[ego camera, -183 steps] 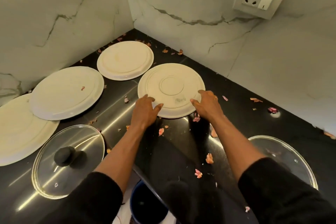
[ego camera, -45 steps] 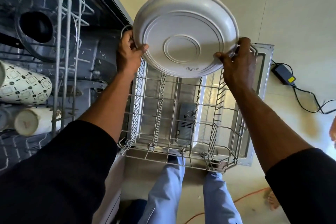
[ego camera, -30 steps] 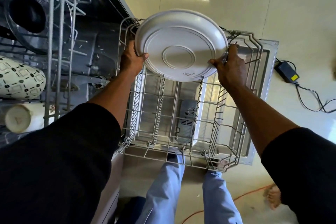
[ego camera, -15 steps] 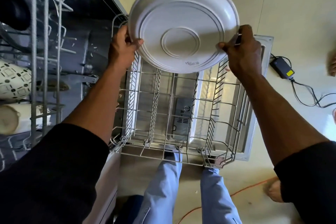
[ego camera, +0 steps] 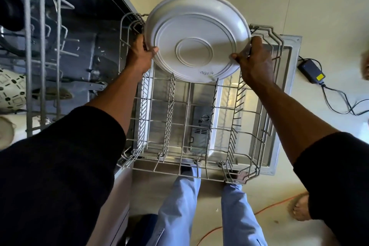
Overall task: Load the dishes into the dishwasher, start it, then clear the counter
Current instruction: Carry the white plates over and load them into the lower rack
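One white plate [ego camera: 196,40] is grasped at opposite rims by left grip [ego camera: 139,59] and right grip [ego camera: 256,64], rack tines [ego camera: 169,110] lying just below.

Upper body: black sleeved garment. Left sleeve [ego camera: 56,175] and right sleeve [ego camera: 339,175] end partway along the arm, leaving both forearms bare. Left hand [ego camera: 139,56] and right hand [ego camera: 257,64] are bare. Legs: light-blue trousers [ego camera: 179,215], plain fabric, loose fit.

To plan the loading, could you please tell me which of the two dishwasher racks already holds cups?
The upper rack, at the left, holds a patterned cup; the pulled-out lower rack below the plate has none.
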